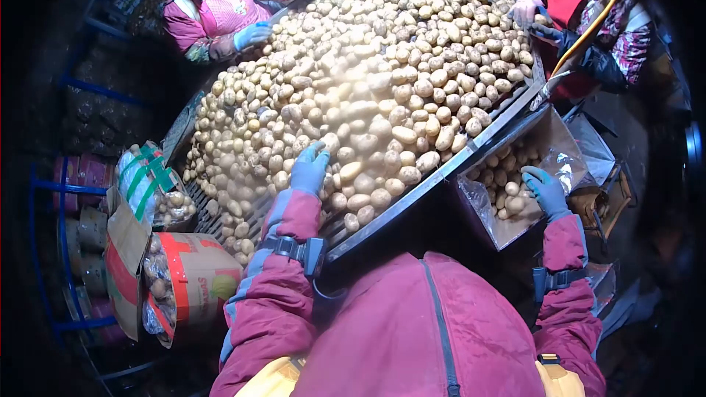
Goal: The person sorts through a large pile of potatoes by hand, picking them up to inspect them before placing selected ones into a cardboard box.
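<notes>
My left hand [309, 170], in a blue-grey glove, reaches onto a wide heap of potatoes [434, 70] on a metal-edged sorting table. Its fingers are stretched forward, and the fingertips lie beside a potato [330, 142], seemingly touching it. To the right, my right hand [546, 192], in the same kind of glove, is over a box [494, 222] lined with clear plastic. The fingers there are apart and slightly bent above potatoes [514, 204] inside the box. I see no potato held in that hand.
The table's metal rim [434, 180] runs between me and the heap. Bagged potatoes in a printed carton [202, 279] stand at left, with another bag [151, 184] behind. Co-workers stand at the far left [224, 7] and far right [570, 0]. A yellow hose [599, 18] hangs at right.
</notes>
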Demonstrator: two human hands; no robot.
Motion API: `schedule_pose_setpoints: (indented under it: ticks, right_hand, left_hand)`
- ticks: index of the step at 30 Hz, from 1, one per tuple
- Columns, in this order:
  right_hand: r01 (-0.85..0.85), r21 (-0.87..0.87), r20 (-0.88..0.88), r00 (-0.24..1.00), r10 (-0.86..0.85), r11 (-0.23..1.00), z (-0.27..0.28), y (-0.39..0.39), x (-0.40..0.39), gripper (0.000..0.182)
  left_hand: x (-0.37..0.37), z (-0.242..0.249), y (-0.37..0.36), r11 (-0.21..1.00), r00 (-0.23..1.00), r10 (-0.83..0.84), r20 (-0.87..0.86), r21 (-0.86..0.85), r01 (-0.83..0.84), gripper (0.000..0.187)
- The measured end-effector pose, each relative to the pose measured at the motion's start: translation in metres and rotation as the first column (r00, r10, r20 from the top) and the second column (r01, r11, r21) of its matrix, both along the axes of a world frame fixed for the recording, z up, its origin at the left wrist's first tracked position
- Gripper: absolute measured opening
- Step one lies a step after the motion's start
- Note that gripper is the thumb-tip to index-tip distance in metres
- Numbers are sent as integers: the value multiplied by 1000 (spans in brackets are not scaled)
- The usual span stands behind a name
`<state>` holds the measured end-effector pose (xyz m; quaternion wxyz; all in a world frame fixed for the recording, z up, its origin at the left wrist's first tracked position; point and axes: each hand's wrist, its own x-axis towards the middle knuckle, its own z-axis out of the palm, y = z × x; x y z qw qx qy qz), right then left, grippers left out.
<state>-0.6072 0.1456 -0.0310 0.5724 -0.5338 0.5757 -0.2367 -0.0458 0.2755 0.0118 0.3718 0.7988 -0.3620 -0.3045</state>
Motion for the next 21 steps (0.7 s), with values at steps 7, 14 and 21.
schedule_pose_setpoints:
  ticks: [7, 14, 21]
  right_hand:
    - [-25, 168, 288, 957, -25, 985, 35, 2, 105, 26]
    - [-222, 118, 203, 960, 195, 968, 31, -11, 206, 24]
    - [-438, -53, -63, 899, 434, 898, 87, -24, 322, 26]
  left_hand:
    - [23, -50, -50, 981, 810, -189, 555, 143, 131, 59]
    - [39, -42, -7, 947, 768, -306, 562, 99, 304, 42]
    - [26, 0, 48, 893, 798, -447, 404, 158, 421, 22]
